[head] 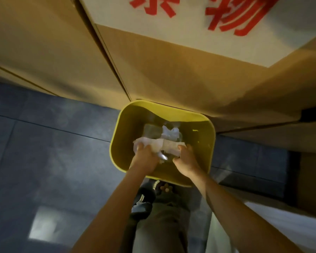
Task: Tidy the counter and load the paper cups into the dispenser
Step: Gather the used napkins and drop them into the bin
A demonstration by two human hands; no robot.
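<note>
- Storage or back-room corner, likely of an office or shop; cannot tell which.
- Large cardboard boxes (153,70) stacked against each other, filling the upper view.
- One box carries a white label (181,24) with big red printed characters, blurred.
- Floor (35,143) of dark grey-blue tiles with thin seams, dimly lit.
- Yellow plastic waste bin (120,125) stands on the floor, against the boxes, holding crumpled paper.

Red lettering (226,13) cut off at top; bin contents (170,133) blurred.
</note>
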